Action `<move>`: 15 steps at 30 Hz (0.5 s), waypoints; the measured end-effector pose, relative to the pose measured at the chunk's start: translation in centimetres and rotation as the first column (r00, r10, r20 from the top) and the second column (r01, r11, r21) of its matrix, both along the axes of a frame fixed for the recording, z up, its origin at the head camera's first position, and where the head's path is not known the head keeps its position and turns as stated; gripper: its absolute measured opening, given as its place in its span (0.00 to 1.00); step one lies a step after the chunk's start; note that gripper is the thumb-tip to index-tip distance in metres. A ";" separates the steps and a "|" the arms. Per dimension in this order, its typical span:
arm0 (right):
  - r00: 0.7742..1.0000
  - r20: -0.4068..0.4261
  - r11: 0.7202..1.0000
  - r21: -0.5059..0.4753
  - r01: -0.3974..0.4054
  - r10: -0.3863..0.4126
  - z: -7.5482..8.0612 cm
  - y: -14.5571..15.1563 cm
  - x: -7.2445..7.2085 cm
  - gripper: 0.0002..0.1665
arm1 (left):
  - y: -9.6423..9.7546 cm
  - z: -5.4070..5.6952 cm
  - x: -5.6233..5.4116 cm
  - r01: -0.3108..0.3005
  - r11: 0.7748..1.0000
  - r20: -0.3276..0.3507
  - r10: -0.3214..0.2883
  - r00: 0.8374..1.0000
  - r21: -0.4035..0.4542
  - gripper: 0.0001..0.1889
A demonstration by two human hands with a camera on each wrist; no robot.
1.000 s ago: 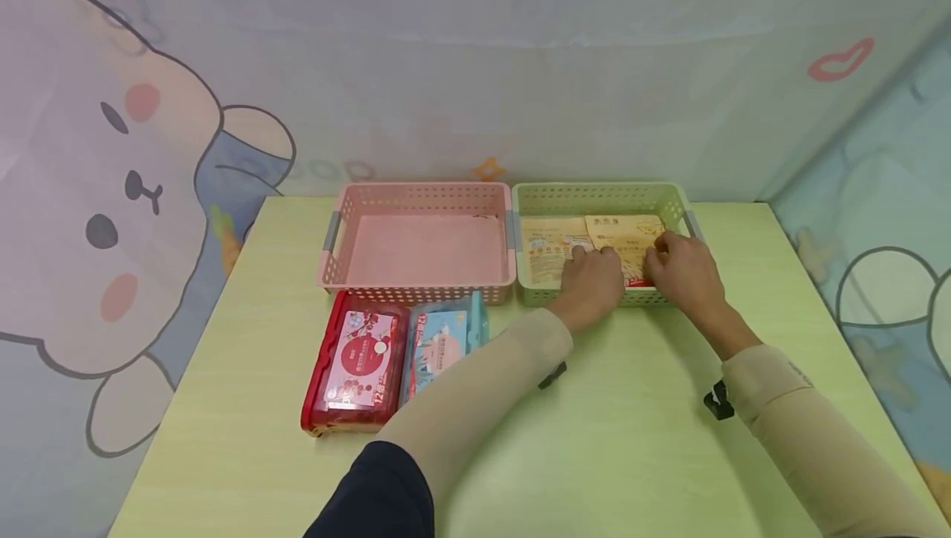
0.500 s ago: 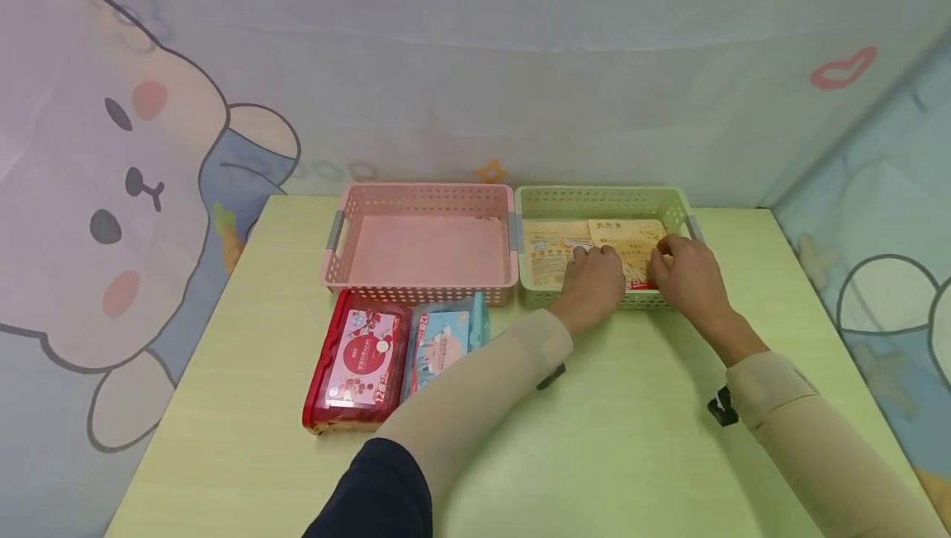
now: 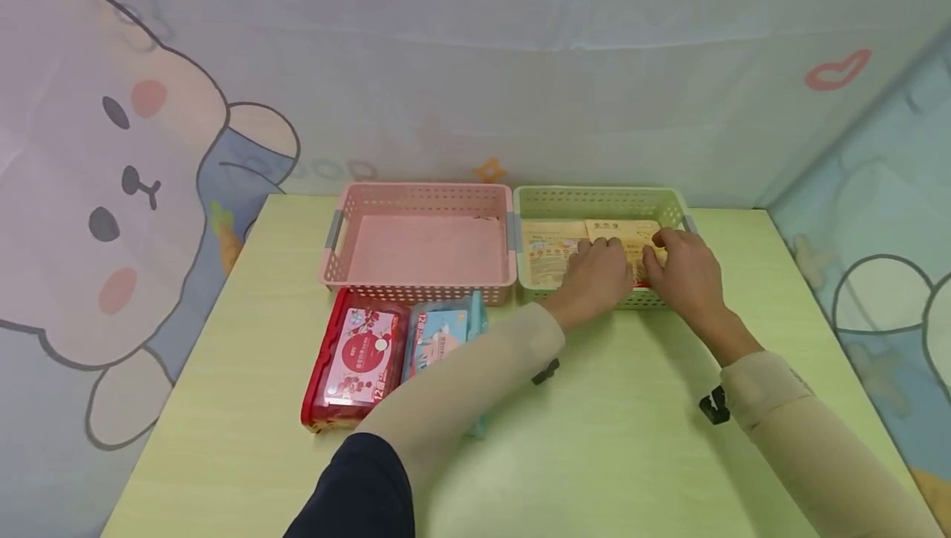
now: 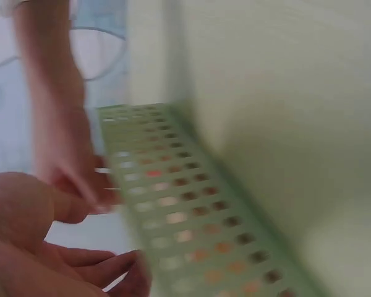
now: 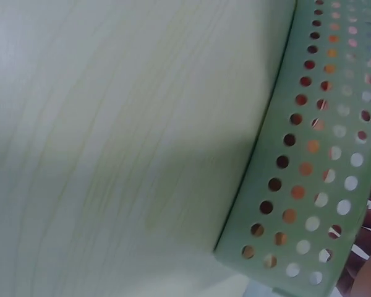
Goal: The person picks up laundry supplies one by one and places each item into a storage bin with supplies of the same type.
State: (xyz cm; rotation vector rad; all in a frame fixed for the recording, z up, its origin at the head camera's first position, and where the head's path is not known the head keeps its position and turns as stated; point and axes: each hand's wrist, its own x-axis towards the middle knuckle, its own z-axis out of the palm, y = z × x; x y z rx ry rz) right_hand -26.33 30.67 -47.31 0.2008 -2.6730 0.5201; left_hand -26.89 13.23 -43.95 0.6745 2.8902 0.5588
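Over the front half of the green basket [image 3: 598,191], the left hand [image 3: 597,274] and right hand [image 3: 687,272] work close together with bent fingers, their tips at a yellow packet [image 3: 617,229] lying inside; whether either one actually pinches it cannot be told, since the knuckles hide the contact in the head view and the wrist views are blurred or cut off. The thumb of the right hand stands near its curled forefinger, at the packet's right edge. A patch of red shows between the hands, just behind the basket's front wall. Beside the yellow packet, on its left, lies a second printed packet [image 3: 545,264], also in the basket. The basket's wall is pierced with rows of round holes. Directly to its left sits a pink basket [image 3: 423,249] with grey handles. Before that stand a red container [image 3: 360,361] with a pink label and, just beside it, a light blue container [image 3: 438,336], partly covered by the left sleeve [image 3: 475,369]. All rest on a pale green-yellow table [image 3: 609,455], backed by a cloth [image 3: 594,92] printed with a cartoon bear.
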 end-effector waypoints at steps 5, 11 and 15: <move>0.999 -0.008 0.996 -0.081 -0.039 0.039 0.4 -0.8 0.6 0.14 | -1.5 3.4 1.0 0.089 0.996 -0.012 -0.089 0.996 -0.030 0.17; 0.985 -0.043 0.970 -0.170 -0.172 0.167 1.1 -2.5 0.9 0.13 | -4.7 5.8 1.7 0.128 0.991 -0.025 -0.129 0.991 -0.044 0.24; 0.975 -0.036 0.948 -0.230 -0.221 0.218 1.7 -3.4 1.3 0.12 | -6.3 6.5 2.0 0.159 0.986 -0.039 -0.161 0.986 -0.043 0.28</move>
